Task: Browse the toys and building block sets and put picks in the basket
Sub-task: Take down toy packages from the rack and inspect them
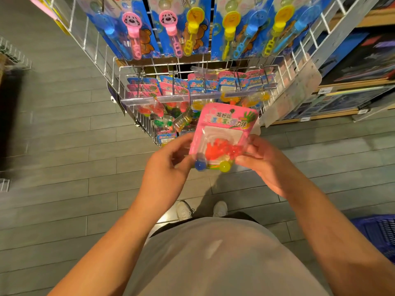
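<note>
— What have the hands got?

— A pink toy card [224, 133] with a clear bubble on the front. Inside it sit an orange hand-shaped toy, a blue ball and a yellow ball. The card is held up between both hands, tilted a little, its top edge pointing away from the person.

— How is the left hand [168, 165] placed?

— Curled at the card's lower left corner, the fingers bent round the edge just above the blue ball, pinching it.

— And the right hand [265, 159]?

— It grips the card's right edge, thumb across the front of the bubble, fingers folded behind. Both hands are closed on the same card.

— What lies beyond the hands?

— Straight past the fingertips, a white wire rack [128, 86] with hooks carrying more of the same cards [147, 86], pink and blue. Further up hang bubble wand packs [177, 33] on blue backing, with pink, yellow and blue wands.

— Where is the basket?

— A blue basket [378, 233] sits low to the right, behind the right forearm and well apart from the card, near the edge of view. Only part of it shows.

— Anything else?

— To the right of the right hand, wooden shelves [352, 82] hold dark boxes. Below the hands are white shoes [183, 210] on a grey plank floor [64, 167].
</note>
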